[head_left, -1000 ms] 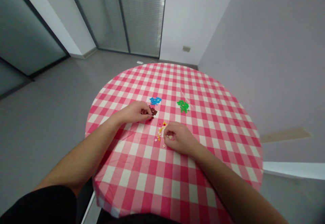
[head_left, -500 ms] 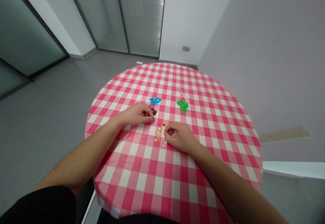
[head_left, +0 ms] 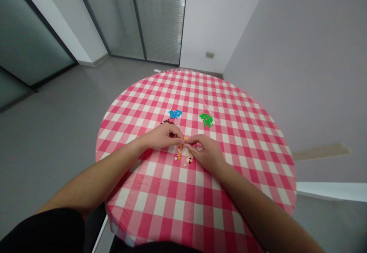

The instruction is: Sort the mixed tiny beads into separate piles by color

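My left hand and my right hand meet over the table, fingertips pinched and almost touching. Whatever sits between the fingertips is too small to make out. Just below them lie small yellow pieces and cream-white pieces, scattered on the cloth. A pile of dark brown pieces shows behind my left hand, partly covered by it. Farther back are a heap of blue pieces and, to the right, a heap of green pieces.
A round table wears a red-and-white checked cloth. Beyond it stand a glass partition with blinds and a white wall with a socket plate. A small white object lies on the floor past the far edge.
My left hand has moved right and nearer, away from the brown pile, to meet my right hand. The right hand's fingers have turned toward it, uncovering some cream-white pieces.
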`<state>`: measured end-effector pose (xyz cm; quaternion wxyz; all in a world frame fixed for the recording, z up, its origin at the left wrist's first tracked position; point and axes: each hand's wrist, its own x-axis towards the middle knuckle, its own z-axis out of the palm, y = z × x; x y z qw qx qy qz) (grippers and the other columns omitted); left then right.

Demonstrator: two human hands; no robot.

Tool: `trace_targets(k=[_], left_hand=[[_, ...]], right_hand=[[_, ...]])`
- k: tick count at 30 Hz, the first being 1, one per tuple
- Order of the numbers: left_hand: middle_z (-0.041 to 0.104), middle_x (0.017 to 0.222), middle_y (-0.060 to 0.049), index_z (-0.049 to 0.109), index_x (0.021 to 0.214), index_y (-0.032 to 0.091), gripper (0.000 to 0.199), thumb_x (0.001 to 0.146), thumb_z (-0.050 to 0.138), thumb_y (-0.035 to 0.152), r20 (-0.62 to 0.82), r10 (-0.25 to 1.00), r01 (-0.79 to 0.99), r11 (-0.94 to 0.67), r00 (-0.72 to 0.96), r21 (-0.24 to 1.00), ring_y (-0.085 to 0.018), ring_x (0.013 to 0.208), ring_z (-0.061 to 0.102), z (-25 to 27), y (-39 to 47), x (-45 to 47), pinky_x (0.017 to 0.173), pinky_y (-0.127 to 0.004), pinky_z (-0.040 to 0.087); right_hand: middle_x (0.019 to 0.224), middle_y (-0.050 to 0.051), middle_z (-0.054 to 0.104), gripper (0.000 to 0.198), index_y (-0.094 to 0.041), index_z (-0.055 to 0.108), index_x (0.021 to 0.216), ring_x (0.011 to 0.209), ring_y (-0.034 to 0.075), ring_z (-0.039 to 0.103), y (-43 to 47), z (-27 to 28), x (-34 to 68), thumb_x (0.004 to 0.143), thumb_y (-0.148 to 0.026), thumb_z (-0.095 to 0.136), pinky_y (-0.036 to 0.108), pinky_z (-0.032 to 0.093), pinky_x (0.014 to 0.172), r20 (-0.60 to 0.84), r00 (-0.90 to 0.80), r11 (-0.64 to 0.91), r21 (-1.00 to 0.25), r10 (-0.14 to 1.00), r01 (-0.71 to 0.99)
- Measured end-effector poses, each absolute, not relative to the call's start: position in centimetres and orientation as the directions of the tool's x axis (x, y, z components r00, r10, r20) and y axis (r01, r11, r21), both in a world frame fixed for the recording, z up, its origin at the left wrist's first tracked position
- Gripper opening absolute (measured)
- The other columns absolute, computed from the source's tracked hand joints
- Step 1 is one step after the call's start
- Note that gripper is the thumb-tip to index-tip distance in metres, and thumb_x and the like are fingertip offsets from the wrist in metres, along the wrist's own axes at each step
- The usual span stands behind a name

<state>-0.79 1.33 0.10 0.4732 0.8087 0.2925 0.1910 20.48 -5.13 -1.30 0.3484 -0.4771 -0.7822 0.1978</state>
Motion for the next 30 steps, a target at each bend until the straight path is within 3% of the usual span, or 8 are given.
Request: trace_targets(k=[7,11,18,30], left_hand=[[0.071,0.081,-0.004,0.074,0.082,0.016,0.013,0.084,0.065,0.026,0.044,0.673,0.266,-0.350,0.738,0.898,-0.013,0.071,0.062,-0.33,1.39,-0.69,0.067,-0.025,0.047],[0.071,0.078,-0.003,0.074,0.081,0.017,0.012,0.083,0.065,0.025,0.041,0.697,0.275,-0.335,0.716,0.901,-0.014,0.071,0.063,-0.61,1.36,-0.57,0.067,-0.025,0.046],[0.068,0.080,-0.003,0.075,0.087,0.018,0.011,0.083,0.066,0.024,0.115,0.707,0.243,-0.386,0.698,0.890,-0.013,0.071,0.061,-0.48,1.26,-0.45,0.066,-0.025,0.046],[0.066,0.075,-0.001,0.072,0.083,0.017,0.008,0.081,0.064,0.017,0.299,0.653,0.265,-0.621,0.696,0.737,-0.013,0.070,0.060,-0.40,1.01,-0.22,0.071,-0.028,0.045]], right_hand=[[0.082,0.004,0.073,0.010,-0.023,0.070,0.082,0.077,0.019,0.067,-5.13,-1.14,20.42,0.090,-0.026,0.066,0.030,0.051,0.073,0.349,-0.367,0.506,-0.551,0.862,0.664],[0.086,0.004,0.075,0.010,-0.022,0.070,0.086,0.081,0.019,0.070,-5.09,-1.47,20.43,0.091,-0.022,0.062,0.030,0.053,0.075,0.418,-0.372,0.556,-0.542,0.829,0.631],[0.084,0.003,0.075,0.006,-0.023,0.066,0.084,0.077,0.020,0.071,-4.92,-1.71,20.59,0.089,-0.022,0.064,0.031,0.055,0.071,0.440,-0.270,0.506,-0.612,0.857,0.608],[0.086,0.004,0.075,0.006,-0.023,0.064,0.089,0.078,0.019,0.073,-5.11,-2.06,20.18,0.090,-0.028,0.061,0.029,0.058,0.068,0.375,-0.221,0.434,-0.726,0.900,0.534]])
